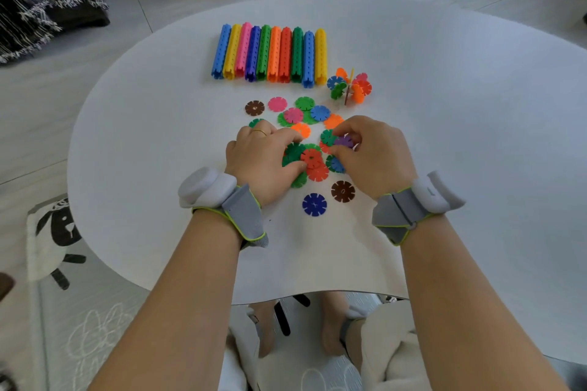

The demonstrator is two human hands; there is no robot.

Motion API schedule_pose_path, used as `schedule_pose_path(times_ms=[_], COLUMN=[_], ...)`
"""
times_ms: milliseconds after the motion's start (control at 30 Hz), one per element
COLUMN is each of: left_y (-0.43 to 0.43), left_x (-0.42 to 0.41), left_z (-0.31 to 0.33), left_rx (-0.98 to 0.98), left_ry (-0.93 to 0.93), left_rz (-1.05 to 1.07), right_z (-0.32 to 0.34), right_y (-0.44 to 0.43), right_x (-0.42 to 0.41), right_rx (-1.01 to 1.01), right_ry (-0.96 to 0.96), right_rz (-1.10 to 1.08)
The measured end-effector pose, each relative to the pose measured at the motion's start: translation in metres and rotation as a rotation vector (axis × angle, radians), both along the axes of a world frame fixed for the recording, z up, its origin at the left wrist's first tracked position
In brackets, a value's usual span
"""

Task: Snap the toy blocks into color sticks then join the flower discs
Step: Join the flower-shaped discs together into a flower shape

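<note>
1. Closest in, a blue disc [314, 205] and a brown disc [343, 191] lie loose on the white surface [158, 136].
2. Just past them the hands work slightly apart. The left hand [263, 165] pinches a red disc [311, 158] in the pile, and the right hand [371, 155] pinches a purple disc [343, 141] against a green disc [328, 136].
3. Farther back are a joined disc cluster [349, 86] and the color sticks [270, 54], so the blocks look done.
4. It's the disc-joining step, and the next move probably needs the slots lined up crosswise.
</note>
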State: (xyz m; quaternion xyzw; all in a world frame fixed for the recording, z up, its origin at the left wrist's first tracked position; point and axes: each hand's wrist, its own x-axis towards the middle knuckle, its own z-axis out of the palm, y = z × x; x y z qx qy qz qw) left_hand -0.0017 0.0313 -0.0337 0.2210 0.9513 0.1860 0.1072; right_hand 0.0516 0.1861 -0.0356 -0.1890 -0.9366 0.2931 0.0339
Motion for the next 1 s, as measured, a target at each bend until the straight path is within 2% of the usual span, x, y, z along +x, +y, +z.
schedule_pose_path(times_ms=[100,333,500,667,867,1000], left_y=[-0.001,-0.002,-0.004,-0.012,-0.009,-0.009], left_x=[-0.005,-0.005,-0.005,-0.008,-0.006,-0.005], left_z=[-0.001,0.001,0.005,0.011,0.012,0.011], left_rx=[0.023,0.124,0.223,0.366,0.408,0.451], left_ry=[0.019,-0.018,-0.021,0.002,-0.032,-0.083], left_rz=[0.017,0.047,0.089,0.207,0.197,0.191], right_z=[0.003,0.006,0.006,0.008,0.013,0.012], right_y=[-0.001,-0.006,-0.008,0.002,-0.006,-0.008], right_x=[-0.004,-0.003,-0.001,0.003,0.005,0.002], right_rx=[-0.086,-0.18,-0.085,0.005,-0.005,0.009], right_ry=[0.064,0.08,0.107,-0.024,-0.133,-0.164], right_rz=[-0.03,0.021,0.052,0.038,0.146,0.146])
